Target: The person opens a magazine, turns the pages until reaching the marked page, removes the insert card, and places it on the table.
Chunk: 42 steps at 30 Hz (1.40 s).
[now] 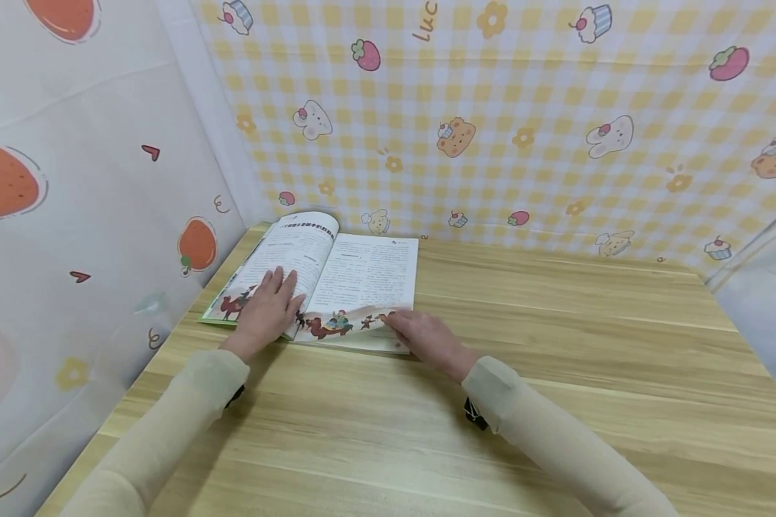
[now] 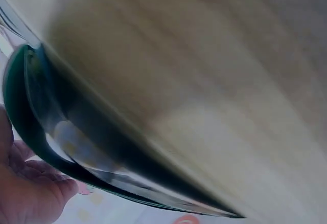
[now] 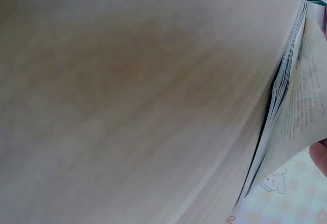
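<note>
An open magazine (image 1: 378,269) lies at the left of the table, with printed text and a band of camel pictures along the bottom. My left hand (image 1: 268,312) rests on its left page with the fingers spread, near the fold. The lower corner of the right page (image 1: 333,287) is pinched by my right hand (image 1: 430,337) and curls up slightly. In the left wrist view the left hand (image 2: 33,193) shows beside the green-edged cover (image 2: 15,91). A fingertip of the right hand (image 3: 320,157) meets the raised page (image 3: 299,109) in the right wrist view.
The wood-grain table (image 1: 556,345) extends right and toward me. Behind it hangs a yellow checked cloth (image 1: 524,93) with cartoon prints. A white printed cloth (image 1: 103,179) borders the left side, close to the magazine.
</note>
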{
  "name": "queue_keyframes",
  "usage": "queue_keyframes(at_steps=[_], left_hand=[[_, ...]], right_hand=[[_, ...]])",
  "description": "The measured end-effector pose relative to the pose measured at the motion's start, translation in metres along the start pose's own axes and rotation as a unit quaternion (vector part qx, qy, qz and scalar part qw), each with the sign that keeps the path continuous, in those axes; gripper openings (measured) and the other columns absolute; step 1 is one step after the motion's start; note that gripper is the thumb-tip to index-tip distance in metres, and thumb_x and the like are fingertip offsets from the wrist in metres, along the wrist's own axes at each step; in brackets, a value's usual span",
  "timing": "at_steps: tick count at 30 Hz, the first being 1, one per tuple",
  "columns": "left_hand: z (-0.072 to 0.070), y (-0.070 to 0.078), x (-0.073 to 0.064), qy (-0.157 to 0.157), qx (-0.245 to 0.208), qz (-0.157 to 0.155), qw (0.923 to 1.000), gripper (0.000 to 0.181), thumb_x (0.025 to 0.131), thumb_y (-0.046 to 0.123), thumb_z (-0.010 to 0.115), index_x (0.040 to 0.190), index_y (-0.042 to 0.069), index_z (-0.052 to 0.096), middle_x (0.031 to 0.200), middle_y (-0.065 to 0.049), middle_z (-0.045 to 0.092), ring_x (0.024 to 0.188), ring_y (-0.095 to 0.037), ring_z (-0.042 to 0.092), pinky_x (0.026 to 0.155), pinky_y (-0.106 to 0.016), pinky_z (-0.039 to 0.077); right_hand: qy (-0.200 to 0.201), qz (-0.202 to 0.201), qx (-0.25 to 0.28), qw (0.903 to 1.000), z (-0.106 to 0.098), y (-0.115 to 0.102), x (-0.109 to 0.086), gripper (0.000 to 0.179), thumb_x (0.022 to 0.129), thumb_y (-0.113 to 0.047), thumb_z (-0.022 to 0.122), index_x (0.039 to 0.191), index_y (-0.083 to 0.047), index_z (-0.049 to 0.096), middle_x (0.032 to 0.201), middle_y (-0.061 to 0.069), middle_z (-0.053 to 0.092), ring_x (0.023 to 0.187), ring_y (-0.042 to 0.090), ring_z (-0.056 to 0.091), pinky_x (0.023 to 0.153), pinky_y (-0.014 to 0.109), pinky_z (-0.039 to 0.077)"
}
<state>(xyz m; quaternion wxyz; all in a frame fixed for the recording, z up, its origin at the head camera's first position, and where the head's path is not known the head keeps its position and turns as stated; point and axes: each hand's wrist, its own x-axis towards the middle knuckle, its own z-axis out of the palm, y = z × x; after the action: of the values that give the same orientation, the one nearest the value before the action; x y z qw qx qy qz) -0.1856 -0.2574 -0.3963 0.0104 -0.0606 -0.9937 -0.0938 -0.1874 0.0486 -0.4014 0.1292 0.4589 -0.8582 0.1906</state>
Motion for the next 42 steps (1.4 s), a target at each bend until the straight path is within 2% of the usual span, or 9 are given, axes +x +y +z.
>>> queue_keyframes(at_steps=[5,10,16,21,28,33,37,40,42], left_hand=[[-0.002,0.023,-0.002,-0.018,-0.002,0.06,0.998,0.069,0.099,0.044,0.039,0.149,0.001,0.017,0.154,-0.024,0.013,0.142,-0.041,0.01,0.116,-0.05,0.012],[0.009,0.055,-0.005,-0.032,-0.035,0.142,0.9887,0.085,0.089,0.054,0.054,0.149,0.002,0.021,0.154,-0.018,0.021,0.142,-0.035,0.018,0.114,-0.048,0.02],[0.023,0.087,-0.004,0.043,-0.031,0.205,0.9773,0.068,0.089,0.029,0.064,0.143,-0.002,0.035,0.146,-0.02,0.038,0.133,-0.034,0.039,0.104,-0.046,0.039],[0.029,0.097,-0.001,0.108,-0.011,0.218,0.9699,0.058,0.085,0.002,0.064,0.138,-0.003,0.042,0.139,-0.02,0.048,0.124,-0.032,0.051,0.086,-0.043,0.052],[0.022,0.1,-0.002,0.131,-0.029,0.213,0.9678,0.056,0.087,-0.008,0.055,0.14,-0.001,0.04,0.139,-0.019,0.048,0.121,-0.032,0.053,0.085,-0.042,0.052],[0.012,0.094,-0.003,0.158,-0.053,0.213,0.9626,0.061,0.085,-0.011,0.055,0.142,0.002,0.037,0.14,-0.018,0.047,0.117,-0.033,0.056,0.081,-0.042,0.053],[0.003,0.087,-0.002,0.186,-0.057,0.207,0.9587,0.065,0.082,-0.014,0.057,0.142,0.001,0.036,0.139,-0.02,0.048,0.111,-0.036,0.058,0.068,-0.043,0.054],[-0.003,0.08,-0.002,0.187,-0.051,0.184,0.9637,0.064,0.085,-0.012,0.055,0.144,0.002,0.034,0.141,-0.018,0.045,0.114,-0.036,0.056,0.069,-0.045,0.054],[-0.006,0.075,-0.002,0.184,-0.049,0.17,0.967,0.064,0.087,-0.011,0.053,0.145,0.003,0.031,0.143,-0.018,0.043,0.115,-0.037,0.055,0.071,-0.046,0.054]], right_hand=[[0.032,-0.041,-0.029,0.9982,-0.003,-0.002,-0.001,0.026,0.083,0.002,0.065,0.108,-0.004,0.065,0.108,0.01,0.069,0.099,0.023,0.067,0.078,0.027,0.056],[0.071,-0.07,-0.062,0.9931,-0.004,-0.002,-0.001,0.025,0.083,0.0,0.066,0.107,-0.006,0.064,0.111,0.012,0.068,0.105,0.028,0.064,0.079,0.032,0.056],[0.106,-0.108,-0.13,0.9799,-0.002,-0.004,0.001,0.029,0.079,0.003,0.069,0.106,-0.006,0.066,0.11,0.01,0.069,0.103,0.025,0.066,0.085,0.029,0.053],[0.125,-0.125,-0.145,0.9736,-0.003,-0.005,0.002,0.03,0.079,0.004,0.069,0.107,-0.005,0.067,0.111,0.01,0.069,0.103,0.023,0.066,0.088,0.029,0.052],[0.169,-0.117,-0.097,0.9738,-0.005,-0.001,0.0,0.035,0.079,0.002,0.069,0.114,0.0,0.063,0.118,0.016,0.065,0.11,0.027,0.062,0.093,0.031,0.049],[0.2,-0.077,-0.053,0.9753,-0.006,0.002,0.0,0.046,0.078,0.003,0.07,0.122,0.006,0.057,0.121,0.022,0.061,0.113,0.032,0.059,0.09,0.035,0.051],[0.169,-0.035,-0.007,0.985,-0.005,0.005,-0.002,0.05,0.079,0.001,0.071,0.126,0.008,0.054,0.124,0.024,0.058,0.117,0.035,0.056,0.093,0.042,0.049],[0.076,0.004,0.027,0.9967,-0.004,0.006,-0.005,0.051,0.084,-0.006,0.069,0.13,0.007,0.051,0.131,0.024,0.053,0.124,0.035,0.05,0.099,0.044,0.044],[-0.004,0.031,0.046,0.9985,-0.003,0.007,-0.006,0.052,0.087,-0.012,0.066,0.132,0.007,0.048,0.136,0.025,0.049,0.129,0.035,0.045,0.102,0.045,0.041]])
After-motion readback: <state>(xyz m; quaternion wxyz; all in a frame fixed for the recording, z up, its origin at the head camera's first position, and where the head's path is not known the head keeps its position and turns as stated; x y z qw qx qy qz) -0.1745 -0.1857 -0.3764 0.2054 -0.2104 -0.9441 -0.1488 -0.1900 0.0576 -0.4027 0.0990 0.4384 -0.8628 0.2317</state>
